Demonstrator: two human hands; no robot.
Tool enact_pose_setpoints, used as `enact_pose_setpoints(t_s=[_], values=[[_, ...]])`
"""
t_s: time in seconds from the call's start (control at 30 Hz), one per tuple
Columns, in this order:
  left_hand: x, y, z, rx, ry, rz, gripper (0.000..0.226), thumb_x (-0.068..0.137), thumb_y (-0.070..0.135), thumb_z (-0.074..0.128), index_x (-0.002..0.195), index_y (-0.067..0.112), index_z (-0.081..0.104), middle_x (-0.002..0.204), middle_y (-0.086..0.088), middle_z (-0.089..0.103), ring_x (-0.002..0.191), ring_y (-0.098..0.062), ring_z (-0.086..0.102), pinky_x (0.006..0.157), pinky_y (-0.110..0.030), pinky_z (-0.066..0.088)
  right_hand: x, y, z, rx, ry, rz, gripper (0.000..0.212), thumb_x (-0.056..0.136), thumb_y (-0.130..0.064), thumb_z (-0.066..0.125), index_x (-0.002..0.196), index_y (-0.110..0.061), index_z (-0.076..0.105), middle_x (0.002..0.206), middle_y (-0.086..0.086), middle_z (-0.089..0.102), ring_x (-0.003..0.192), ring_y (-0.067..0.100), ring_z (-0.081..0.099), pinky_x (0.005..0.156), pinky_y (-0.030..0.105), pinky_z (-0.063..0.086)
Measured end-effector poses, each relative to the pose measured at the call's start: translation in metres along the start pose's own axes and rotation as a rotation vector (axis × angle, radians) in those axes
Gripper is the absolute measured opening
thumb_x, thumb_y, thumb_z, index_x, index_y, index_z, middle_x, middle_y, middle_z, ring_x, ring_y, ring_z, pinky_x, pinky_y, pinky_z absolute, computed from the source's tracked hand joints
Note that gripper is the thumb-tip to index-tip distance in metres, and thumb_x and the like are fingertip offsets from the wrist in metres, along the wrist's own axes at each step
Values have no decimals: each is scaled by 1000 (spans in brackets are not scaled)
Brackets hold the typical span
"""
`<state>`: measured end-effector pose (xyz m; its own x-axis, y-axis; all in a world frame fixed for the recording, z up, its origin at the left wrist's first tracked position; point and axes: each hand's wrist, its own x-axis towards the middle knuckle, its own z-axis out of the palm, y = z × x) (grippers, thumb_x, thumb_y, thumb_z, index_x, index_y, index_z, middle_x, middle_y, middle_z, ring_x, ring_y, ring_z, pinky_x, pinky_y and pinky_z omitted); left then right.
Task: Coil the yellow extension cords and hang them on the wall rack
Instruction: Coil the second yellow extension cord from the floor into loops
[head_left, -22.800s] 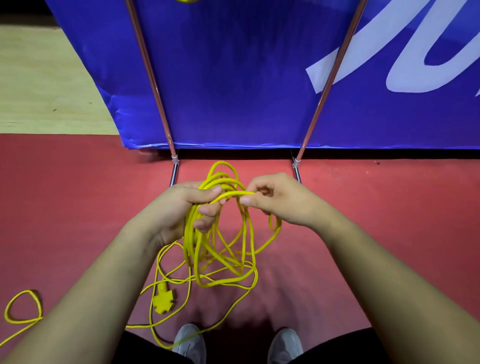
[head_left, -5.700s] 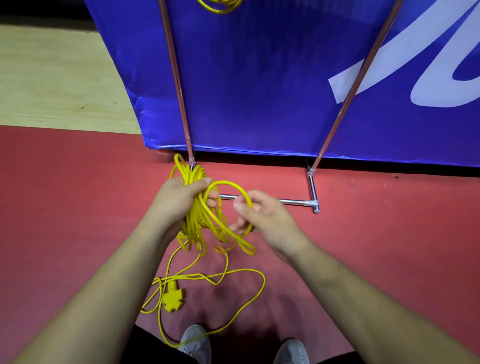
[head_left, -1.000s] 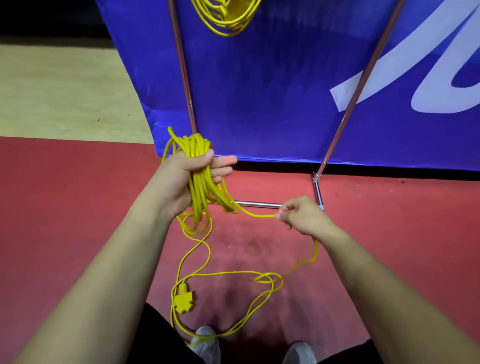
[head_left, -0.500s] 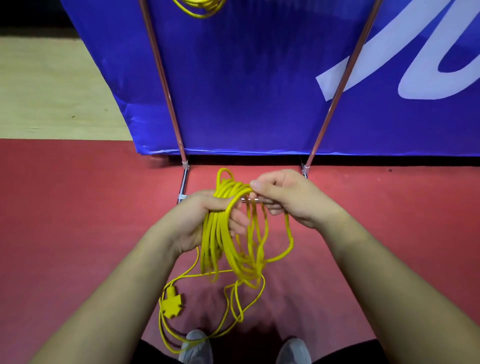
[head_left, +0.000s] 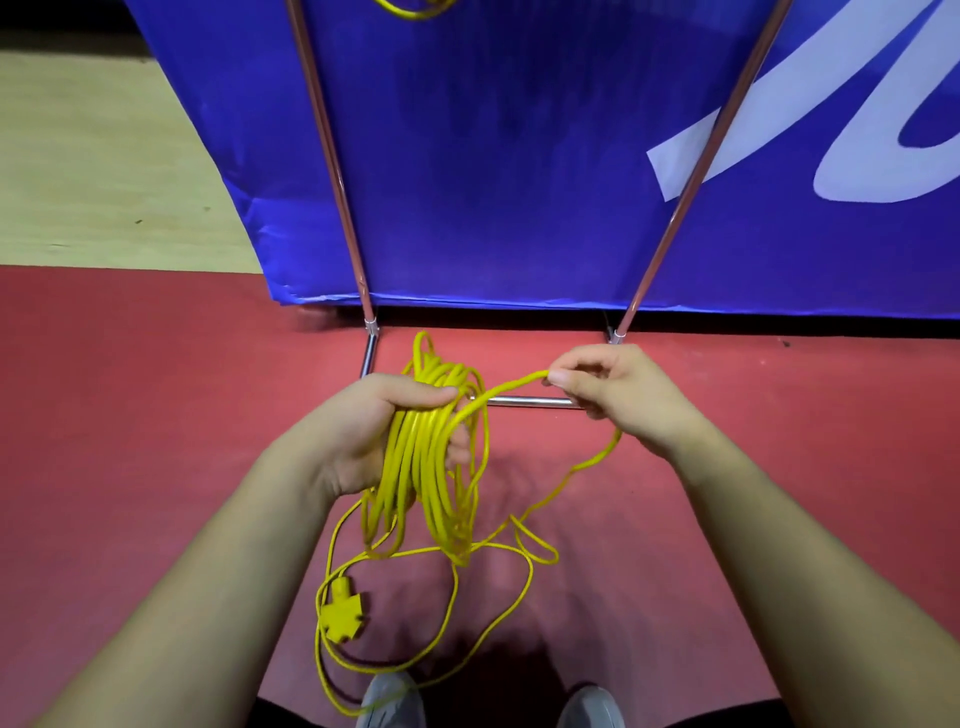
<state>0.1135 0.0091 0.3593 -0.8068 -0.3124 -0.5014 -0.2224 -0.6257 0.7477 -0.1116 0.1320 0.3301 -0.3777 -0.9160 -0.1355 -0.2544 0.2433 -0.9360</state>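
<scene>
In the head view, the left hand (head_left: 363, 436) clamps its grip round the coiled loops of the yellow extension cord (head_left: 410, 467), which hang below it. The right hand (head_left: 618, 395) pinches one strand just right of the coil. Slack trails onto the red floor (head_left: 156, 415) beside the socket block (head_left: 340, 616).

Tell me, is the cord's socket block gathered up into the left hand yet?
No, the yellow socket block lies low near the shoes, well below the coil that the left hand grips.
</scene>
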Motion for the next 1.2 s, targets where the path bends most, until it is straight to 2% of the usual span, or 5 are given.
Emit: enact_pose_setpoints(t_s=[0.27,0.57,0.73,1.03,1.2], values=[[-1,-9,4,63,-74,25,9,78,16,67,75,8,67,60,-6,60,48,-20,57,51,-26,48,-9,-49,45,-128,-226,-240,8,83,-13,74,80,-5,71,64,-2,58,61,7,49,58,23,39],[0,-4,-4,15,-61,110,16,78,17,64,67,15,52,57,-2,45,46,-17,42,49,-23,39,-3,11,10,56,-459,130,9,88,-11,68,89,-13,60,83,13,67,81,18,60,81,27,45],[-1,-3,-7,-124,-62,133,29,67,9,77,72,13,49,55,0,45,42,-12,42,46,-23,41,1,19,16,253,-535,190,8,86,-12,65,86,-11,57,71,6,60,65,18,61,63,25,45],[-5,2,-7,18,18,23,8,79,14,58,74,7,56,54,-3,47,43,-16,46,45,-23,44,3,22,5,271,-131,110,11,90,-12,66,82,-10,58,56,0,39,48,15,36,50,26,27],[-8,0,-7,44,-109,-100,45,45,28,88,78,2,72,68,-16,69,58,-28,68,57,-32,57,0,-11,3,227,-33,-46,10,87,-11,69,77,-12,69,58,8,33,50,15,24,51,33,17]])
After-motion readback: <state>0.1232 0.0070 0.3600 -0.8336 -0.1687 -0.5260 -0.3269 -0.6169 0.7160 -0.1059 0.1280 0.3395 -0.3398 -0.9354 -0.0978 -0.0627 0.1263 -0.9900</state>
